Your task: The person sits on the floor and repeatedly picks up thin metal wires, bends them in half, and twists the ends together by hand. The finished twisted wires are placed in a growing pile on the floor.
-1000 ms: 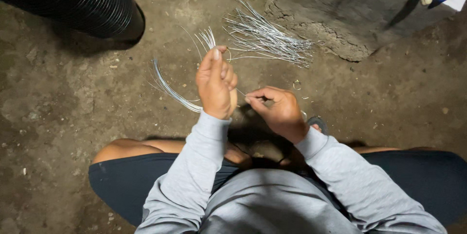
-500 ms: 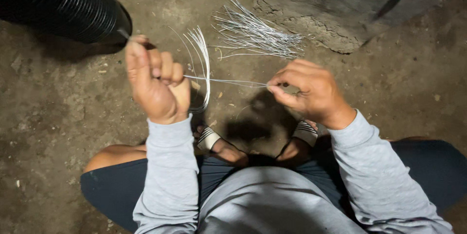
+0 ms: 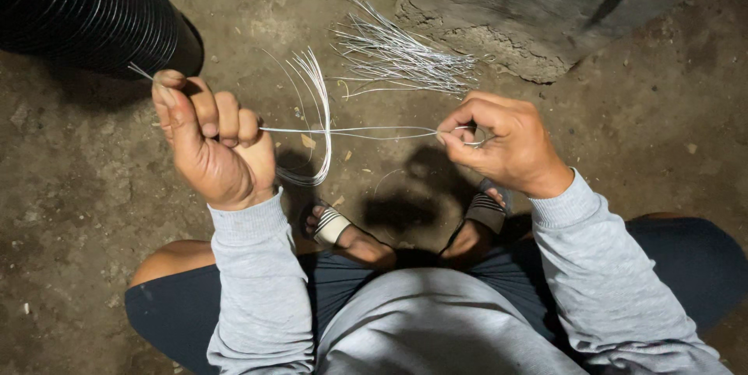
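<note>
Hands, left hand (image 3: 210, 141) and right hand (image 3: 499, 141), stretch wire (image 3: 366, 132) taut.

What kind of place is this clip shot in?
Likely a rough work area or building site: bare dirt floor, broken concrete slab, black ribbed pipe, and loose cut wires lying about.

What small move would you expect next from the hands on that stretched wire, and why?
Probably the left hand feeds the wire toward the right hand, to bend or loop it. The wire runs taut between both closed hands, its right end looks curled at the fingertips, and a bent bundle of wires hangs from the left hand, with loose wires on the ground.
</note>
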